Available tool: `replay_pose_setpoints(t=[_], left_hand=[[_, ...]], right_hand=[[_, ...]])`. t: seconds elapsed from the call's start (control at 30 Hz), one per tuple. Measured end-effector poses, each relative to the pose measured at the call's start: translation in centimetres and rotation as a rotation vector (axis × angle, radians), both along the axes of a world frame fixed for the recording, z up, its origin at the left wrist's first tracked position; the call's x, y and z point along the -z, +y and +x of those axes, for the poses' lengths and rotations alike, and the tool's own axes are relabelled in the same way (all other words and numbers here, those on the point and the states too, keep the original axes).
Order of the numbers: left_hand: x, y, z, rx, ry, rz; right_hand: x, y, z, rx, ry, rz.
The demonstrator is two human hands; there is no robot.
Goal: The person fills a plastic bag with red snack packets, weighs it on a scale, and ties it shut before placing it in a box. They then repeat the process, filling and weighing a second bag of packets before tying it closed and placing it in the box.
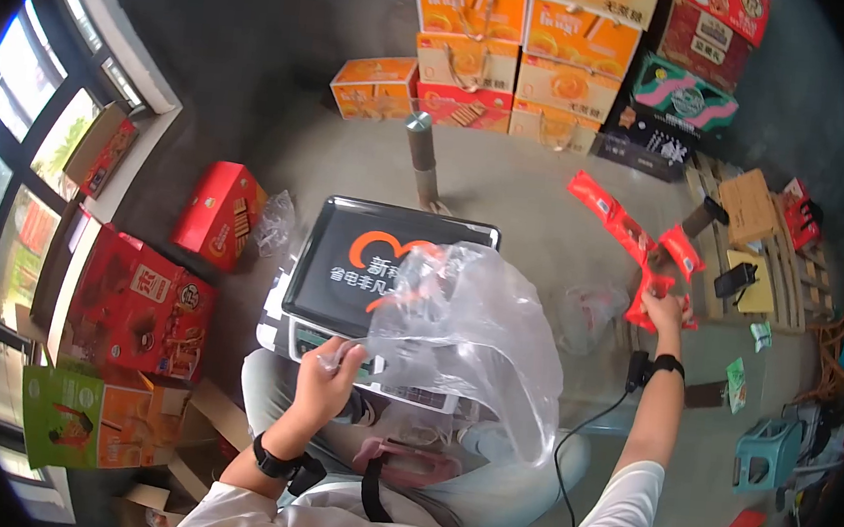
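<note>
My left hand (324,383) is closed on the gathered edge of a clear plastic bag (483,314). The bag hangs open and loose over the right part of a scale (328,245), whose black tray carries orange and white lettering. At the right, my right hand (667,311) is closed around a red packet (653,287) at the near end of a group of red packets. Other red packets (615,218) lie in a line beyond it on the glass tabletop (529,188). My fingers partly hide the packet I grip.
Orange gift boxes (469,12) are stacked behind the glass table. Red cartons (142,304) and a green box (62,418) stand at the left by the window. A crumpled plastic bag (593,314) lies near the packets. A wooden pallet (794,261) and teal stool (767,454) are at the right.
</note>
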State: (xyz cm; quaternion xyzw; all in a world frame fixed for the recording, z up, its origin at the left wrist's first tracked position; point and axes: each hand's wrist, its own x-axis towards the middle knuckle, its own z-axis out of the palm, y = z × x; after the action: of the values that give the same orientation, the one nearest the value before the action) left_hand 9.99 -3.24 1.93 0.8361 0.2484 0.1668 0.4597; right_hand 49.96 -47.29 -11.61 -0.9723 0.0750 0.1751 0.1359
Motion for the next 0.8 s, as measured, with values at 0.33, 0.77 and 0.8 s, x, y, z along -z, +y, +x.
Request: replay_pose_setpoints(t=[0.33,0.77,0.8], left_hand=[[0.2,1.8,-3.3,0.081,-0.523,-0.63],[-3.4,3.2,-4.7,0.345,-0.43,-0.867],[-3.6,3.2,-4.7,0.385,-0.447,-0.904]], right_hand=[[2.2,6.8,-12.6,-0.034,-0.444,-0.064],[-14.1,13.0,-32.4,0.112,-0.685,1.89],[-16.4,14.1,-34.5,-0.035,-0.79,1.847]])
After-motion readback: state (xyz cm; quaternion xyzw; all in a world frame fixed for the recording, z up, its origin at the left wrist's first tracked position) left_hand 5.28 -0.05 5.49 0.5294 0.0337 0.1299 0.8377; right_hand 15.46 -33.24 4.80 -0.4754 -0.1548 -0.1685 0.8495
